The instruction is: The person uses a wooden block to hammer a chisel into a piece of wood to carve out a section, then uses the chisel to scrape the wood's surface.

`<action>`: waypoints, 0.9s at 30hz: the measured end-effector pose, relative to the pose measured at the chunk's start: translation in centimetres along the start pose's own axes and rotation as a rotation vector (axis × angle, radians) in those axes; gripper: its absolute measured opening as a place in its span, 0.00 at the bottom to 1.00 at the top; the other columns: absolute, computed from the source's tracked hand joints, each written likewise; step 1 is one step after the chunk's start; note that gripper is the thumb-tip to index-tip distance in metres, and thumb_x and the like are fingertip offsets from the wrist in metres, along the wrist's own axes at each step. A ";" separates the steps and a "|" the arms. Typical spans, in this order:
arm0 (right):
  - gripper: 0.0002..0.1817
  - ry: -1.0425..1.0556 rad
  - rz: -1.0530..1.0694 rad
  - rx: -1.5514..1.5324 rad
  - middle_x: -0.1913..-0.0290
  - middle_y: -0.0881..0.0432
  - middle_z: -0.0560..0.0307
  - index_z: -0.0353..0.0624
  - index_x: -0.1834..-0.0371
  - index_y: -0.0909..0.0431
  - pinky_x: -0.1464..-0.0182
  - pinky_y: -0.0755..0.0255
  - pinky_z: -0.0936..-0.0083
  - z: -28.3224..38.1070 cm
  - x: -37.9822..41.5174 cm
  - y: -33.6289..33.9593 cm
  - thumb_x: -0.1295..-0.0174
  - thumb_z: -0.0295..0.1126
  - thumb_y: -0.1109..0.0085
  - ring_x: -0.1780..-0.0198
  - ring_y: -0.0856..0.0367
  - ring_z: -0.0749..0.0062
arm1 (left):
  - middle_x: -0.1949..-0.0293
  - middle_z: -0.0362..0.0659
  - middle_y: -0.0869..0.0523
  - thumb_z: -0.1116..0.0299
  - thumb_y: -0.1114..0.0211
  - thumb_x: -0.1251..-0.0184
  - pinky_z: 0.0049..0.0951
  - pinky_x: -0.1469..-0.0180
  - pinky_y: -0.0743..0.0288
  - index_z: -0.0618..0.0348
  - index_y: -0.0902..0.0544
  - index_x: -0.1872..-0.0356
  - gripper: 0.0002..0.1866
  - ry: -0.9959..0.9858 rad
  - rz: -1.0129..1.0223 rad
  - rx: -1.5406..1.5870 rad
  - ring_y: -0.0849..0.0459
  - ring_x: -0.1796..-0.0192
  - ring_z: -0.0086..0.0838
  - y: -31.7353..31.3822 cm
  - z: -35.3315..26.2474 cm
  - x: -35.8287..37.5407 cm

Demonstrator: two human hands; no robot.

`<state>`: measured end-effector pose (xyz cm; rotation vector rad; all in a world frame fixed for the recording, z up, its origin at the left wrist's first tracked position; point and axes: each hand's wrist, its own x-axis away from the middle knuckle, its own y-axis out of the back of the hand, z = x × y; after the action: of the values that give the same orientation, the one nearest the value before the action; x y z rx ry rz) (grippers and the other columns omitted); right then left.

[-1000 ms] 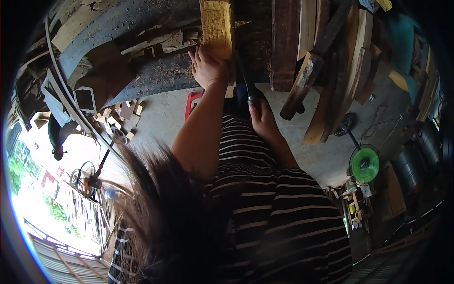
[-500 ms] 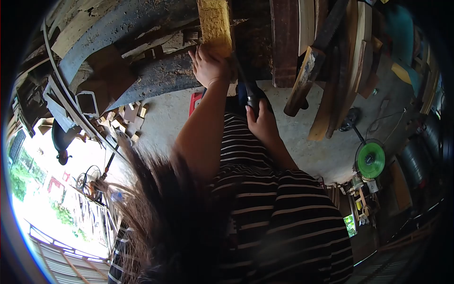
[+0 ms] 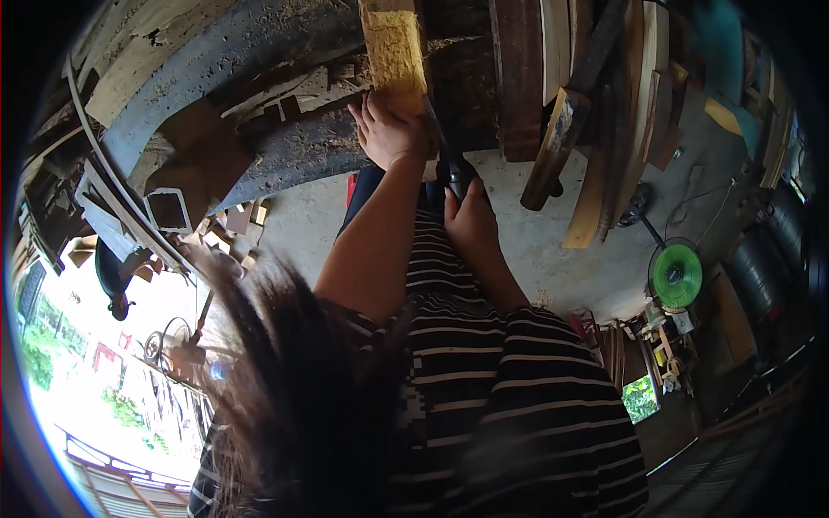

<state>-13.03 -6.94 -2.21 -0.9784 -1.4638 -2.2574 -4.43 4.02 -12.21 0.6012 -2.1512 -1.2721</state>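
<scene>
A yellowish block of wood [image 3: 395, 53] lies on the dark, shaving-covered bench [image 3: 302, 138] at the top centre. My left hand [image 3: 390, 131] rests on the near end of the block, fingers spread over it. Just right of the block, my right hand [image 3: 471, 211] is wrapped round the dark handle of a saw [image 3: 456, 177]. The narrow dark blade runs up from the handle along the block's right side, and its far end is lost against the dark bench.
Boards [image 3: 518, 86] and a wooden-handled tool [image 3: 557, 142] jut out at the upper right. Small wood offcuts [image 3: 246, 220] lie at the left. A green fan [image 3: 675, 274] stands at the right. A metal strip [image 3: 112, 164] curves along the left.
My right hand and the saw handle have shifted slightly up and left, closer to my left hand. My left hand stays on the block, a little lower and further right in view.
</scene>
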 end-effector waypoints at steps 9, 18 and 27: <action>0.21 0.050 -0.031 -0.089 0.68 0.19 0.33 0.38 0.50 0.37 0.64 0.26 0.47 6.9 -7.7 3.9 0.34 0.46 0.52 0.67 0.19 0.37 | 0.40 0.46 0.26 0.62 0.51 0.38 0.43 0.34 0.41 0.57 0.29 0.41 0.24 -0.001 -0.016 -0.068 0.40 0.28 0.45 -0.8 0.4 -0.4; 0.23 -0.043 0.186 -0.326 0.61 0.20 0.32 0.39 0.47 0.36 0.59 0.28 0.48 -2.3 1.4 2.7 0.33 0.47 0.53 0.58 0.22 0.33 | 0.41 0.48 0.25 0.61 0.54 0.35 0.48 0.36 0.39 0.55 0.27 0.44 0.20 -0.029 -0.062 -0.012 0.39 0.30 0.47 -0.1 0.0 0.1; 0.22 -0.115 0.055 -0.181 0.66 0.20 0.32 0.42 0.47 0.38 0.63 0.27 0.47 0.4 1.0 0.9 0.33 0.48 0.53 0.63 0.20 0.34 | 0.40 0.47 0.26 0.62 0.52 0.38 0.44 0.35 0.40 0.58 0.29 0.41 0.24 -0.018 -0.002 -0.056 0.41 0.28 0.45 0.2 -0.2 0.0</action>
<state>-13.04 -6.85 -0.80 -1.2051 -1.2754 -2.3602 -4.31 4.02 -11.96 0.5711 -2.1222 -1.3397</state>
